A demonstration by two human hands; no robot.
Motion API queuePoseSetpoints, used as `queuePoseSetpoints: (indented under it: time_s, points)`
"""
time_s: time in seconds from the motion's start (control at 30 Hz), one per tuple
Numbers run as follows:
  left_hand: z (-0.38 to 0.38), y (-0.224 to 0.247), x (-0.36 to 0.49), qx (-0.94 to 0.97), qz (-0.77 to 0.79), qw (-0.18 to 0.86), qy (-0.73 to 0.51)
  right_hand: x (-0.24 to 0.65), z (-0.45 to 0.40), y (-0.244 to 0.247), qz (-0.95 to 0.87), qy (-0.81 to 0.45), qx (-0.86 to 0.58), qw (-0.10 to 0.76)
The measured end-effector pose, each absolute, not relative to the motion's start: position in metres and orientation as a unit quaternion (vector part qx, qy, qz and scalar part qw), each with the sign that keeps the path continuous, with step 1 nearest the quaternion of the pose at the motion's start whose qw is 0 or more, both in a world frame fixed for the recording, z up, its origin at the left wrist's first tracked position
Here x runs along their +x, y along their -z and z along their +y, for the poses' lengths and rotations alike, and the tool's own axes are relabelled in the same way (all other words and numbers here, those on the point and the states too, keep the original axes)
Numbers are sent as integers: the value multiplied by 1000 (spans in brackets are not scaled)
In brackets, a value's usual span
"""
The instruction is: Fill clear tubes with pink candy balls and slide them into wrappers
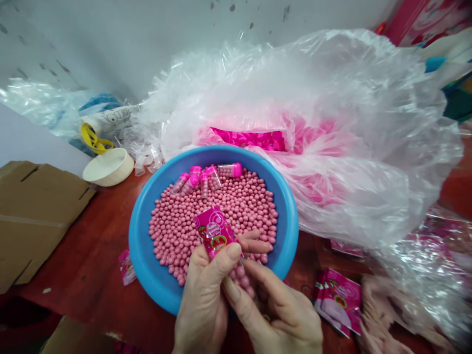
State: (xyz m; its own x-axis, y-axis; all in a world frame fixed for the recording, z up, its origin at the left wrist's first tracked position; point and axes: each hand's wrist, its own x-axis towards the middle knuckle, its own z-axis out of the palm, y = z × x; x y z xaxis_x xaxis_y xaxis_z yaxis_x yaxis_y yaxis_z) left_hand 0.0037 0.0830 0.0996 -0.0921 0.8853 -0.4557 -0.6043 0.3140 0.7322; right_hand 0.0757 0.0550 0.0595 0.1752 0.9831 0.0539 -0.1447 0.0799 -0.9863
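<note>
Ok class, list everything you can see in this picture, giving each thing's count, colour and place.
Basin: one, blue, on the red tabletop.
Beads: many, pink, filling the basin.
Capped vials: about five, clear with pink caps, on the beads.
Sachets: several, pink; one held, others on the tabletop.
Plastic bag: one, clear, behind the basin.
Bowl: one, cream, left of the bag.
Cardboard: brown, far left.
Left hand grip: holding a sachet.
Right hand grip: beside it.

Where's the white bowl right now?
The white bowl sits at upper left in the head view, on the red tabletop, just left of the blue basin, with a yellow strap right behind it.
</note>
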Motion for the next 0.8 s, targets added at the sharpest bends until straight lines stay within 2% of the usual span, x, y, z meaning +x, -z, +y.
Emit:
queuePoseSetpoints:
  time_s: [0.43, 0.63, 0.8]
  points:
    - [77, -101, -1, 154, 473, 683, -535, 73, 48, -62, -401, -460, -520, 598]
    - [77, -100, -1, 177, 490, 683, -512, 77, 48, -66, -440, -434, -537, 574]
    - [71, -96, 1, 178, 439, 699, -535, 78, 49, -66, -367, -496, -514, 596]
